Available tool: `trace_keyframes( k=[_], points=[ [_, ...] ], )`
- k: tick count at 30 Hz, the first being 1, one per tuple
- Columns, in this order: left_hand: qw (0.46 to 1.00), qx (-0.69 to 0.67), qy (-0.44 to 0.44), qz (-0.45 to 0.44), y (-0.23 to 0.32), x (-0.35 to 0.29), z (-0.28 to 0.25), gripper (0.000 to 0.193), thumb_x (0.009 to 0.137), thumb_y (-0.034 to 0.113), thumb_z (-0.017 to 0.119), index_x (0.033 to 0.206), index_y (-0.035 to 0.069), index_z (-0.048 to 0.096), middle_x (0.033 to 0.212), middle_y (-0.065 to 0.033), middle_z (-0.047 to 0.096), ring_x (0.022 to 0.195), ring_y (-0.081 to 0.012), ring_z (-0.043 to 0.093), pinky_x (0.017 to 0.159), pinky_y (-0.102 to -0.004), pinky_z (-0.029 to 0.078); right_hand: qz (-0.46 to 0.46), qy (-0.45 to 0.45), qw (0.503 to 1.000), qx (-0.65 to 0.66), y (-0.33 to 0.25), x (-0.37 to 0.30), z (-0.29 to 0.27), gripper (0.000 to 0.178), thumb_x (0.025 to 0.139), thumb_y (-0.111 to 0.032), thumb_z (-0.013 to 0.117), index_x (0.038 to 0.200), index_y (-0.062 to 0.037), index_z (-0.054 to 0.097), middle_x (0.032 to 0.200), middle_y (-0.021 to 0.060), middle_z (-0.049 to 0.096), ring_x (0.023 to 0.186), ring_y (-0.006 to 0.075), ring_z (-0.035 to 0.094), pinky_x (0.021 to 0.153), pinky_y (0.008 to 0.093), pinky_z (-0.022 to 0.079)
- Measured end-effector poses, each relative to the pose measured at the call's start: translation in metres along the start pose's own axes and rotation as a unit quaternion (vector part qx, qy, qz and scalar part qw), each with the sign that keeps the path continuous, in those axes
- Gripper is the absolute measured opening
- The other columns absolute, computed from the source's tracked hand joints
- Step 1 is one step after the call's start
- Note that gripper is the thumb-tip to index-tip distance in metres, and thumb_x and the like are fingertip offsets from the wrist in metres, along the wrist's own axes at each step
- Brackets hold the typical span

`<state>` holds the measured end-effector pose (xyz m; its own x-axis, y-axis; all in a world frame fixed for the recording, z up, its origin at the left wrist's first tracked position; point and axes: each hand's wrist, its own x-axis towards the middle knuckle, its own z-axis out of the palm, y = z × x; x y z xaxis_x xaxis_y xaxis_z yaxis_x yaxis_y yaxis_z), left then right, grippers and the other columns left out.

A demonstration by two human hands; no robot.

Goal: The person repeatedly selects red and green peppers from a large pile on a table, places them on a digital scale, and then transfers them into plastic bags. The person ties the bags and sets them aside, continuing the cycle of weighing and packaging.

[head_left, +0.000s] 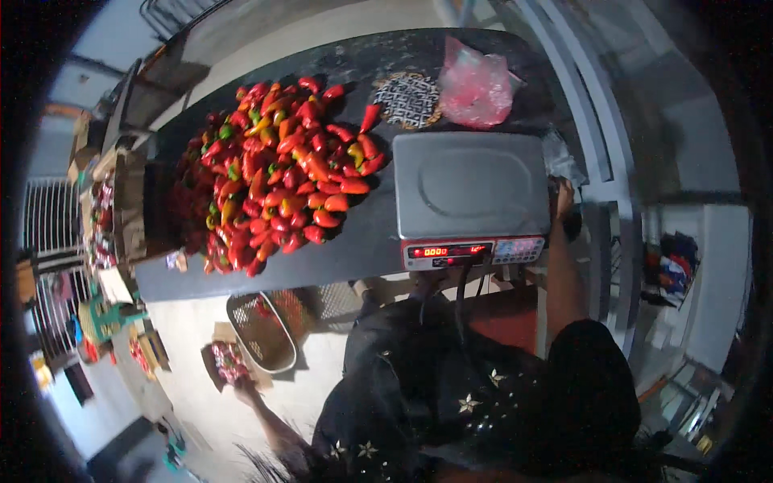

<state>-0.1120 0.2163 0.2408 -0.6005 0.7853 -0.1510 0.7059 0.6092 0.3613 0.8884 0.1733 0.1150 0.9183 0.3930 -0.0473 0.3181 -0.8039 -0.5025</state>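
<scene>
My left hand [244, 390] is low on the left, its fingers closed at the near end of a clear plastic pack of red peppers [229, 361]. That pack lies within a small open cardboard box [212, 369]; the fingertips are partly hidden. To the right of the grey weighing scale [473, 189], my right hand [564, 198] has its fingers curled at the lower edge of some clear plastic bags [562, 161]. Nothing lies on the scale's platform, and its red display is lit. A large heap of red peppers [278, 173], with a few green and yellow ones, covers the table's left part.
Behind the scale are a patterned round mat [408, 101] and a pinkish plastic bag [477, 84] on the dark table [354, 258]. A plastic basket [266, 342] stands below the table's near edge. Metal posts [592, 105] rise along the right side. Cardboard boxes [129, 201] line the left.
</scene>
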Motion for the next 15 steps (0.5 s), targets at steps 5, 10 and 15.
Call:
trace_keyframes(
  k=[5,10,15],
  points=[
    [0.987,-0.156,0.029,0.032,0.029,-0.003,0.006,0.019,0.083,0.021,0.056,0.085,0.004,0.065,0.067,-0.0046,0.062,0.058,-0.0131,0.055,0.051,-0.0320,0.044,-0.199,0.081,0.970,-0.115,0.010,0.024,0.000,0.020,0.088,-0.014,0.048,0.098,-0.0037,0.062,0.094,0.0156,0.062,0.089,0.0332,0.058,0.077,0.0428,0.045],
    [0.953,-0.248,-0.021,0.175,0.056,0.019,0.008,0.019,0.087,0.016,0.049,0.087,0.004,0.064,0.075,-0.0058,0.063,0.064,-0.0139,0.059,0.053,-0.0296,0.047,-0.326,0.129,0.936,-0.028,-0.046,0.018,-0.046,0.014,0.084,-0.013,0.054,0.087,-0.0015,0.063,0.081,0.0150,0.062,0.074,0.0315,0.059,0.064,0.0396,0.044],
    [0.913,-0.310,-0.070,0.256,0.083,0.041,0.032,0.021,0.086,0.011,0.045,0.092,0.001,0.062,0.085,-0.0048,0.062,0.076,-0.0126,0.057,0.065,-0.0249,0.047,-0.325,0.155,0.929,0.091,-0.112,0.043,-0.104,0.012,0.078,-0.015,0.059,0.083,-0.0047,0.063,0.079,0.0128,0.063,0.074,0.0294,0.060,0.067,0.0359,0.045]
  ],
)
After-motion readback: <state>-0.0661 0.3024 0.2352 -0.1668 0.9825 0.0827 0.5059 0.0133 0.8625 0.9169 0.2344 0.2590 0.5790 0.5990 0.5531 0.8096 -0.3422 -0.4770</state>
